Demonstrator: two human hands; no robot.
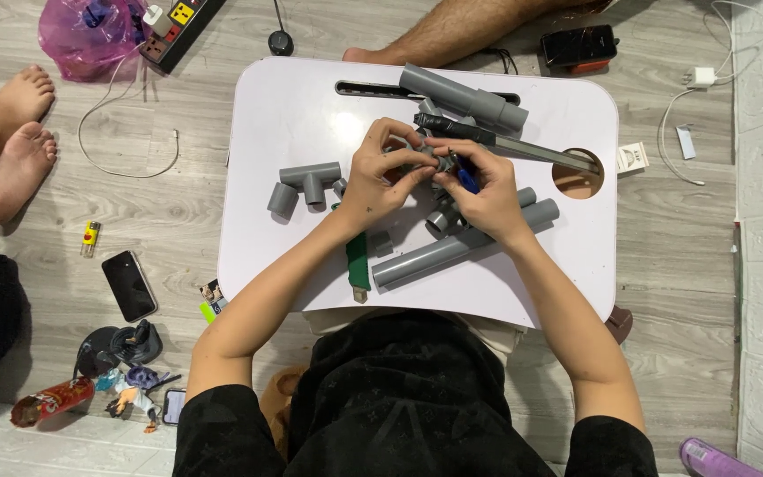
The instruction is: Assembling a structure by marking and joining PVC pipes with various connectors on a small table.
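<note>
White tabletop on wood flooring: both hands, left and right, close together around a small grey pipe fitting, just above the long grey pipe, which lies diagonally.

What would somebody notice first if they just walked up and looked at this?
Probably the two hands meeting in the middle of the white lap table: the left hand and right hand pinch a small grey pipe fitting between them. Around them lie grey pipes, with a tee fitting to the left and a long pipe below. Bare feet rest on the floor at far left.
</note>
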